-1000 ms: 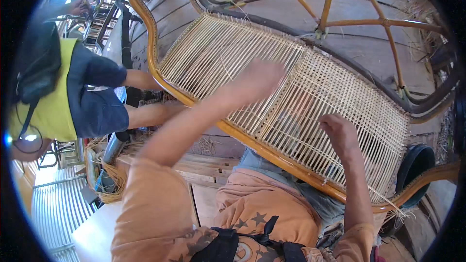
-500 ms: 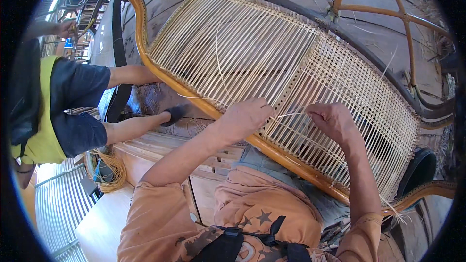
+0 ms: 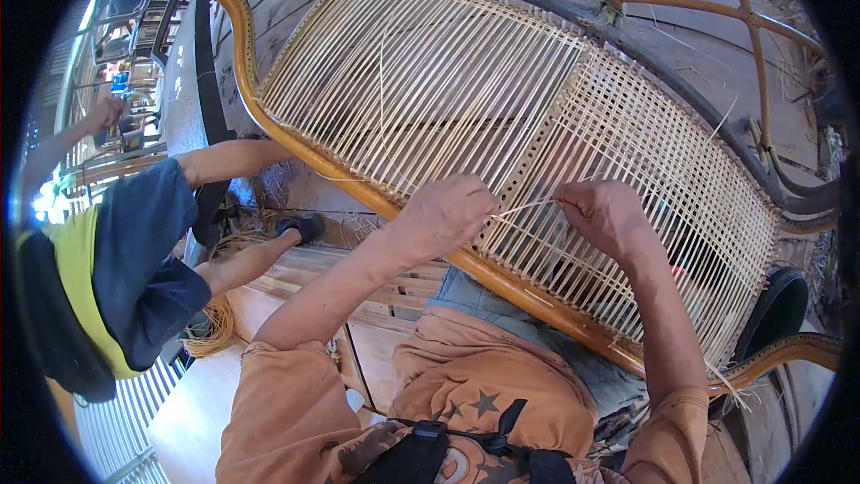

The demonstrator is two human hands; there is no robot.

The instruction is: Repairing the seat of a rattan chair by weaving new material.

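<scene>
A wooden frame (image 3: 345, 175) holds a panel of pale cane (image 3: 421, 72), with parallel strands at left and a crossed grid at right. Over the near edge, beside the perforated divider bar (image 3: 530, 154), my left hand (image 3: 448, 213) is closed in a pinch on a cane strand. My right hand (image 3: 607, 213), fingers curled, pinches the same cane strand (image 3: 528, 209) above the looser part of the grid. Between the two hands the strand runs nearly straight. My fingertips are partly hidden behind my knuckles.
At the left stands another person in dark shorts (image 3: 148, 242), one foot near the frame. A coil of cane (image 3: 210, 327) lies behind them. Curved poles (image 3: 690, 2) cross at the upper right. A dark round container (image 3: 778, 309) sits by the frame's right end.
My right hand has shifted slightly left and my left hand slightly left and down. The strand between them looks less bowed. The other person's body has moved lower in view.
</scene>
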